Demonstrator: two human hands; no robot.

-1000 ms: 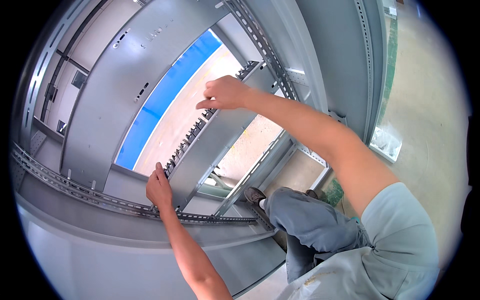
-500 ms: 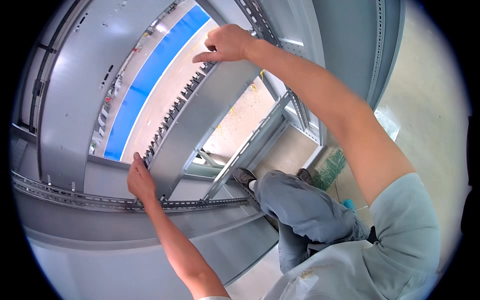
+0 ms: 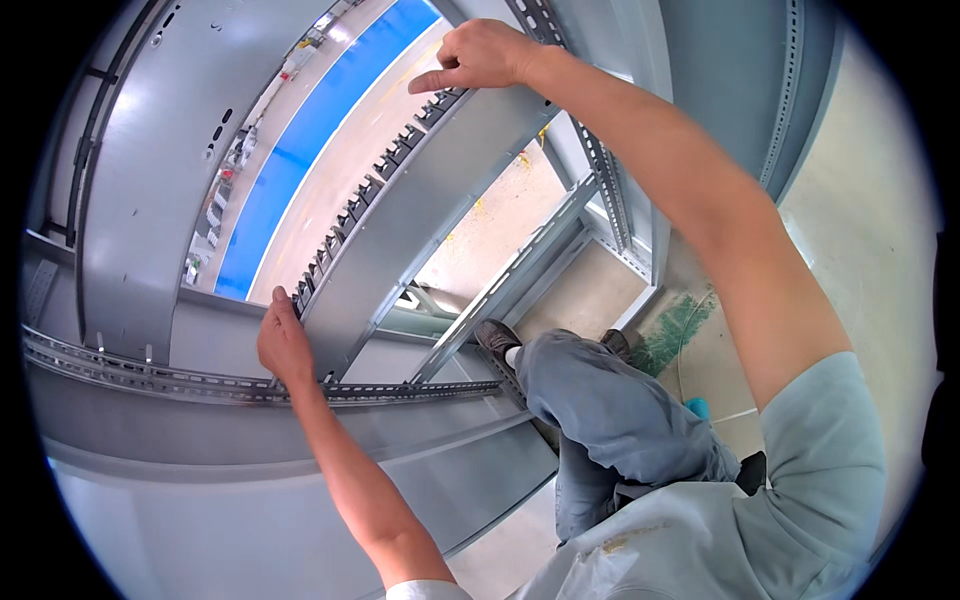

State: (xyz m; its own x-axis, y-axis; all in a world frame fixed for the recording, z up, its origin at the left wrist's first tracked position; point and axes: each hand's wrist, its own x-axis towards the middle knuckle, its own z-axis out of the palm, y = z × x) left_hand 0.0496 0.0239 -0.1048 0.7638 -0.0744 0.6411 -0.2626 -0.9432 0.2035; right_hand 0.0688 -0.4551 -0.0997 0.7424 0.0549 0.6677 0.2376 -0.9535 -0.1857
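A long grey metal panel [image 3: 420,200] runs diagonally across the opening of a grey metal cabinet frame. Along its far edge sits a row of small black clip-like parts [image 3: 358,203]. My left hand [image 3: 285,340] is closed on the panel's lower left end, its thumb pointing up along the edge by the clips. At the upper right end, my right hand [image 3: 487,55] grips the same edge with its fingers curled and the thumb stretched out to the left. The fingers' undersides are hidden in part.
A perforated rail [image 3: 230,388] crosses below the panel, and a slotted upright [image 3: 600,165] stands at its right. A large grey plate [image 3: 150,190] fills the left side. Beyond the opening lies a blue floor strip [image 3: 300,140]. My legs [image 3: 610,400] are beside the frame.
The whole view has shifted a little, so the panel and frame sit slightly higher and further right. Both hands remain at the panel's ends, with little visible movement against the frame.
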